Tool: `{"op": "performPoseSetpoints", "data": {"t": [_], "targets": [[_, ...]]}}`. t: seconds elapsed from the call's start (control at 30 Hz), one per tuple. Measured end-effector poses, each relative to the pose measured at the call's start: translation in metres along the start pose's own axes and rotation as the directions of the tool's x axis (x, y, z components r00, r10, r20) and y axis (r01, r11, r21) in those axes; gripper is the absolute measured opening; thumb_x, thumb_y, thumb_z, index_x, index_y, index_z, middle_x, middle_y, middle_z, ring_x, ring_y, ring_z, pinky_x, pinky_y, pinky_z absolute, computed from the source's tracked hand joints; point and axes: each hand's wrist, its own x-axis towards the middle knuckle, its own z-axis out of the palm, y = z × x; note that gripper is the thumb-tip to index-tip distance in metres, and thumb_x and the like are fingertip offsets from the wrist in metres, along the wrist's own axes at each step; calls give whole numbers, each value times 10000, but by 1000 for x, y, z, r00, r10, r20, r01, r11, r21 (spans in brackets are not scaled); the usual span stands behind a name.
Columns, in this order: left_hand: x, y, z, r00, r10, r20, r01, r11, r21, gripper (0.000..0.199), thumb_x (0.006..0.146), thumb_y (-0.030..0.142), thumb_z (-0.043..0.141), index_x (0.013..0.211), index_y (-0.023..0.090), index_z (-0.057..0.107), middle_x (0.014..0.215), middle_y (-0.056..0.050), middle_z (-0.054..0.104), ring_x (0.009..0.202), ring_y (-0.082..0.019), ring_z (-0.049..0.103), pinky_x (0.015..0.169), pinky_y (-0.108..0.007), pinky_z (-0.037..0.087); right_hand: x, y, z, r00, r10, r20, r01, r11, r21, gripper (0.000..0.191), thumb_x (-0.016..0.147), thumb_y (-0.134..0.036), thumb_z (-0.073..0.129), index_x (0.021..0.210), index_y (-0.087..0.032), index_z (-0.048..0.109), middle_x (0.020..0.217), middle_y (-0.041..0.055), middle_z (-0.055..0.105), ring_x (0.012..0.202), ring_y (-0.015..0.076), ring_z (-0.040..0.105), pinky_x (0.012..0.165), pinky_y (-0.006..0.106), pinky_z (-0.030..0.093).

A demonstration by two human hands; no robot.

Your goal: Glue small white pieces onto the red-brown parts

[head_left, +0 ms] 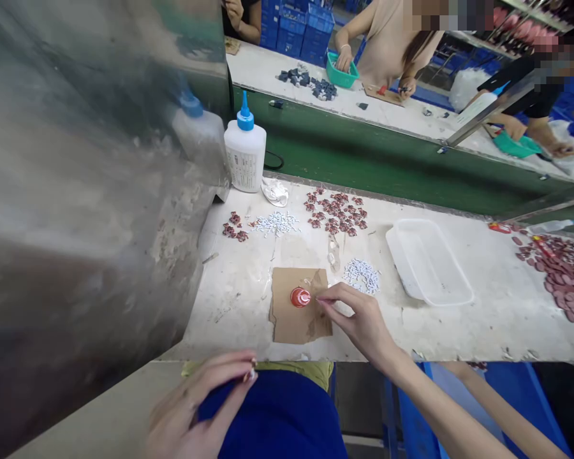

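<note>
My left hand [198, 408] is in front of the table edge, thumb and fingers pinched on a small reddish-brown piece [252, 370] that is mostly hidden by the fingertips. Over the right side of a torn cardboard square [287, 330], my right hand [363, 319] has its thumb and forefinger closed in a pinch; whatever is between them is too small to name. Just left of those fingertips, a small red cap-like dish [297, 298] with a glossy whitish patch sits on the cardboard. A pile of tiny white pieces [362, 275] lies just beyond my right hand.
A glue bottle [245, 156] with a blue nozzle stands by the metal wall [100, 191]. Small reddish-brown pieces [339, 213] and more white bits [276, 223] are spread behind the cardboard. To the right are a clear plastic tray [433, 261] and dark red discs [562, 287]. Co-workers sit across a green divider [325, 153].
</note>
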Motion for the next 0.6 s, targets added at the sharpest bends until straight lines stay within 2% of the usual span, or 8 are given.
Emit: {"op": "performPoseSetpoints", "data": {"t": [0.07,0.13,0.27,0.47,0.6], "targets": [[11,-1,12,998,24,54,-22,999,-28,158,881,200,744,1016,273,713,1062,43,763,965,-103,757,948,-138,595,5,-5,5,1000,-27,14,26,1000,9,164,1013,-215,584,1027,-244,745,965,55,764,869,200,731,769,328,604],[21,1,21,997,25,74,-18,996,-88,173,908,183,712,1038,298,710,1017,72,764,907,-72,763,896,-99,595,7,-6,7,999,-42,17,42,999,-4,195,1022,-217,569,1050,-248,760,999,61,769,888,202,740,785,335,615],[34,3,29,993,54,109,-42,993,-114,142,908,196,716,1011,289,745,940,47,746,853,-71,741,816,-105,592,9,-4,8,998,-68,15,69,997,-21,200,1020,-224,580,1041,-247,777,989,66,771,878,204,748,782,341,630],[35,1,37,980,-149,134,173,966,-192,101,874,274,757,937,238,686,873,47,758,805,-71,750,799,-77,588,9,-7,7,998,-60,-8,60,998,8,194,1005,-197,594,1037,-257,776,988,58,772,888,206,743,778,353,625],[37,9,45,972,-174,158,211,943,-259,187,873,279,750,1057,256,725,943,28,782,850,-89,768,828,-89,601,7,-26,5,997,13,-82,0,989,148,153,958,-168,658,1001,-262,771,949,39,786,874,206,746,771,362,624]]}}
